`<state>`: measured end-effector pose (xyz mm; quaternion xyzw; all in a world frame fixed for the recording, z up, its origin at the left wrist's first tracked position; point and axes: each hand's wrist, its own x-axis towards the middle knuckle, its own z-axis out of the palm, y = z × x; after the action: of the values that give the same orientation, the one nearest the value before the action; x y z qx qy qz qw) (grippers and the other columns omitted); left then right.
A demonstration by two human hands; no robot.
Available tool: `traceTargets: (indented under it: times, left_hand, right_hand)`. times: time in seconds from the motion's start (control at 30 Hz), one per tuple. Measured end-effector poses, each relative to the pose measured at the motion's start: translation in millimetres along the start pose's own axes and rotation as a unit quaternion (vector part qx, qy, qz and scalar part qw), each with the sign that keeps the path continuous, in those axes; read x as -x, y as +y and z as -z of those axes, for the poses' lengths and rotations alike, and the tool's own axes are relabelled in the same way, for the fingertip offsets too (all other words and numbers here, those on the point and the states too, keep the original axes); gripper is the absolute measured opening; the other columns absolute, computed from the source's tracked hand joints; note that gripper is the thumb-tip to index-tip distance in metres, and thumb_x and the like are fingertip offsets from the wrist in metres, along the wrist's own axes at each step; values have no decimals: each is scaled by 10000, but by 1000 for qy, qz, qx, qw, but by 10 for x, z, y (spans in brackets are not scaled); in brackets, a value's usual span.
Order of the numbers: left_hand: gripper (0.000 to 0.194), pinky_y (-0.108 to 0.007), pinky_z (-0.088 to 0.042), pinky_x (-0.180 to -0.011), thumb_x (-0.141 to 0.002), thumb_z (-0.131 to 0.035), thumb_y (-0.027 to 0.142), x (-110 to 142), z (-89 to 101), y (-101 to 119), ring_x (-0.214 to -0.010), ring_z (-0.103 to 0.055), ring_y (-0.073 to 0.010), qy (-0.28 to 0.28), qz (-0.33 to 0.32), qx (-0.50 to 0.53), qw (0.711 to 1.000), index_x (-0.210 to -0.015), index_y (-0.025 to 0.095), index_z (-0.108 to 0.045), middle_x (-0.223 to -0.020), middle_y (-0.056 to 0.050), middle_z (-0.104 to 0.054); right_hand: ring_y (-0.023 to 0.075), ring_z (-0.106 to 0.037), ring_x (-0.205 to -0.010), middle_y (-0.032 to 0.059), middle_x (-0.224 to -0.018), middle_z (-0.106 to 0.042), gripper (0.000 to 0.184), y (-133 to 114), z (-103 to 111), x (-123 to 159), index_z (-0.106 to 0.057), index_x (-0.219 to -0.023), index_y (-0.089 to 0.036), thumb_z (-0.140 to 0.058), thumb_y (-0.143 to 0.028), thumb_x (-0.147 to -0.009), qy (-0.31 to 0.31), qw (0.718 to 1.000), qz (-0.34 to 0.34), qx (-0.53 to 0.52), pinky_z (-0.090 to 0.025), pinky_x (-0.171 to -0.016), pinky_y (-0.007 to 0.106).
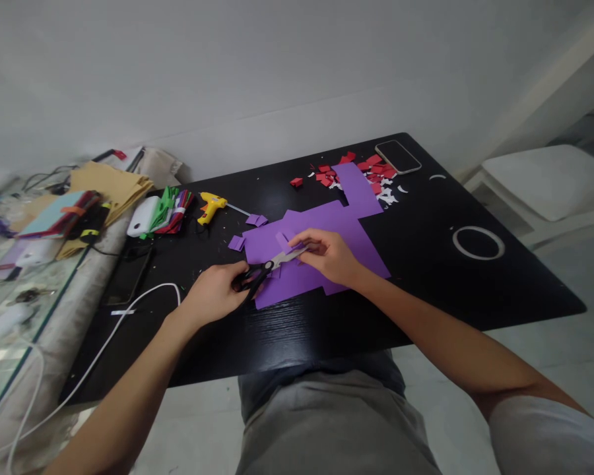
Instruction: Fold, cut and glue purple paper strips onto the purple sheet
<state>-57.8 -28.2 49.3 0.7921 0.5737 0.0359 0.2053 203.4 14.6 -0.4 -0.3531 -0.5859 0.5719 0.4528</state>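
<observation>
My left hand [218,290] is closed around the black handles of a pair of scissors [269,266], whose blades point up and to the right. In my right hand [324,254] a small purple paper strip [283,241] is pinched by the fingertips, right at the blades. Both hands are over purple paper sheets [361,247] that overlap on the black table. Small cut purple pieces [236,243] lie at the left edge of the sheets, with more just above them. How far the blades are apart is hard to make out.
A yellow glue gun [210,207] lies beyond my left hand. Red paper pieces [376,168] and white scraps are scattered at the back, near a phone [398,157]. A tape ring [478,243] is at the right. A white cable [129,309] crosses the table's left side.
</observation>
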Motion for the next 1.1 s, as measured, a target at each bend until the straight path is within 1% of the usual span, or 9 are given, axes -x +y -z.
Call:
traceTargets:
  times: [0.17,0.27,0.37,0.5,0.67,0.93,1.1]
  left_hand:
    - [313,-272,-303,-582,-875,-621,501,-11,6,-18,-571,-512,-164,-3,-17,-3,1000,-749,220,-562,-660,-5,-610]
    - [279,-271,-310,-581,-876,-604,476,-17,13,-39,-571,-527,-167,-9,-21,-15,1000,-772,218,-588,-653,-8,-616]
    - [220,-274,-313,-592,-871,-593,427,-20,15,-54,-590,-550,-177,-20,-14,-38,999,-802,218,-593,-665,-13,-624]
    - [231,-282,-313,-606,-879,-565,437,-21,10,-60,-613,-561,-192,-25,-5,-57,998,-793,223,-556,-679,-23,-622]
    - [196,-288,-309,-614,-866,-552,413,-24,15,-53,-622,-564,-201,-34,7,-70,997,-803,228,-545,-694,-26,-624]
    - [196,-287,-311,-607,-861,-559,403,-24,41,-24,-620,-579,-207,-40,14,-80,996,-778,227,-540,-679,-29,-625]
    - [200,-293,-299,-611,-856,-575,412,-22,39,-32,-636,-591,-221,-43,19,-84,995,-787,226,-553,-684,-36,-629]
  right_hand:
    - [202,-731,-848,37,-922,-772,182,-14,5,9,-749,-948,-220,-710,-191,-773,-2,1000,-2,2,-594,-832,394]
    - [197,-737,-848,38,-930,-777,185,-4,9,7,-751,-957,-215,-716,-201,-776,-4,1000,3,8,-599,-828,380]
    - [187,-737,-827,35,-920,-780,194,18,11,1,-749,-959,-203,-717,-208,-767,-5,1000,9,11,-602,-803,360]
    - [179,-734,-804,32,-898,-780,201,26,14,0,-751,-961,-198,-712,-206,-764,-4,1000,11,16,-604,-765,342]
    - [186,-742,-831,39,-922,-784,186,7,13,7,-751,-959,-202,-717,-207,-776,-4,1000,10,15,-613,-804,362]
    - [182,-743,-809,37,-912,-781,181,22,8,7,-748,-970,-200,-729,-228,-793,-8,1000,4,11,-621,-806,368]
    - [189,-745,-843,42,-940,-785,183,35,6,8,-751,-968,-204,-733,-236,-790,-4,1000,9,16,-622,-805,367]
